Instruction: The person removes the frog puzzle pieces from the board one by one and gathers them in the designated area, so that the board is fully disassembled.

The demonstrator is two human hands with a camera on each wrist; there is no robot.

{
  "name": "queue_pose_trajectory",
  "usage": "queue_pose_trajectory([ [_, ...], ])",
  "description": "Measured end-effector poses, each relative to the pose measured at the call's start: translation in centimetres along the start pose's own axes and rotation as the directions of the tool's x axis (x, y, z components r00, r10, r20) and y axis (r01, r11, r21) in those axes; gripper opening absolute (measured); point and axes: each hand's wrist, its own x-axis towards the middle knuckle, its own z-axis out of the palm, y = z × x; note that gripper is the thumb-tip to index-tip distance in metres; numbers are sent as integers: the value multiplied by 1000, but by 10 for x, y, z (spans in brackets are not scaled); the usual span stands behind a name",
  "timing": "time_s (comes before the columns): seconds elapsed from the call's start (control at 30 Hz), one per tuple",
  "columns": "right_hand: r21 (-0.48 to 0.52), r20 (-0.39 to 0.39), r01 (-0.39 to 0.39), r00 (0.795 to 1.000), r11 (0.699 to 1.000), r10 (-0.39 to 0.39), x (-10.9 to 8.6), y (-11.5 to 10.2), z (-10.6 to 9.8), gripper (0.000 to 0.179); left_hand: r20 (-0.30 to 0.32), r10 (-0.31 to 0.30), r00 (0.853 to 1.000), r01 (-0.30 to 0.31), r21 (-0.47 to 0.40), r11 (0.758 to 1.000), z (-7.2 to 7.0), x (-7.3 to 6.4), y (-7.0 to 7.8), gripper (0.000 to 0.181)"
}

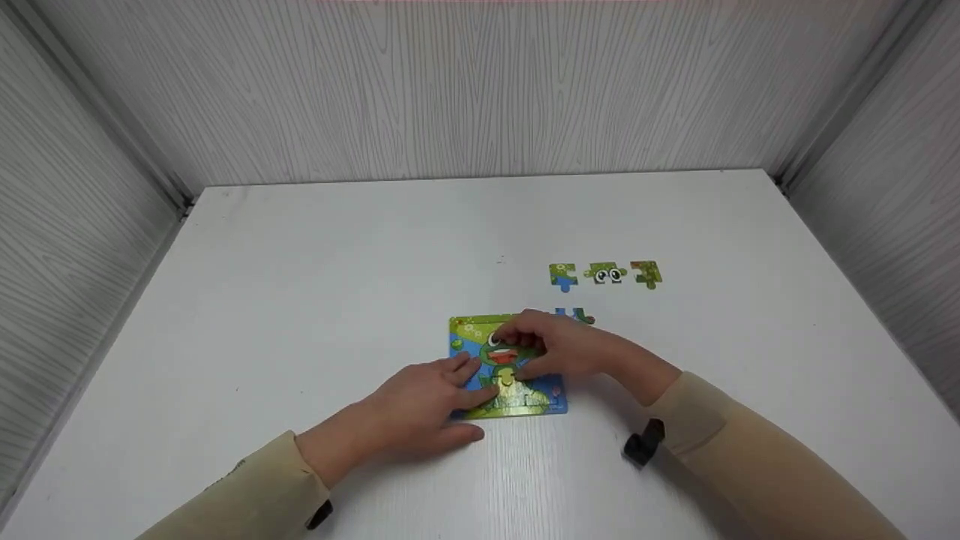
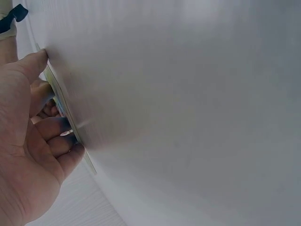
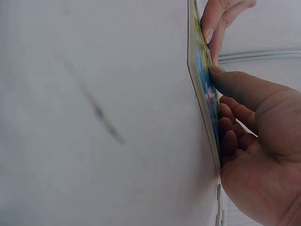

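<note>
A small frog puzzle board (image 1: 463, 330) lies flat on the white table in the head view, partly covered by both hands. My left hand (image 1: 420, 401) rests at its left side, with fingers extended onto the board and the thumb on the table by the near edge. My right hand (image 1: 566, 345) reaches over the right part. Its thumb and bent index finger pinch a puzzle piece (image 1: 504, 355) showing the frog's red mouth, at the middle of the board. The right wrist view shows the thumb (image 3: 240, 84) against the board's face; the other fingers are curled in.
Beyond the board lie loose pieces in a row: a green-blue piece (image 1: 562, 275), an eyes piece (image 1: 606, 274) and a green-red piece (image 1: 647, 273). Another piece (image 1: 574, 312) is partly hidden behind the right hand. A wood-grain panel (image 1: 480, 90) rises behind the table.
</note>
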Motion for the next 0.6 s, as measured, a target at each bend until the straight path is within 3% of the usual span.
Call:
queue_pose_trajectory([
  [0.27,-9,-14,-36,999,999,35,-2,-2,2,52,3,1,1000,-1,-1,1000,0,-1,2,60],
  [0.6,85,-31,-43,998,995,46,-2,-1,-1,49,-8,5,1000,-4,27,1000,2,1,1,54],
])
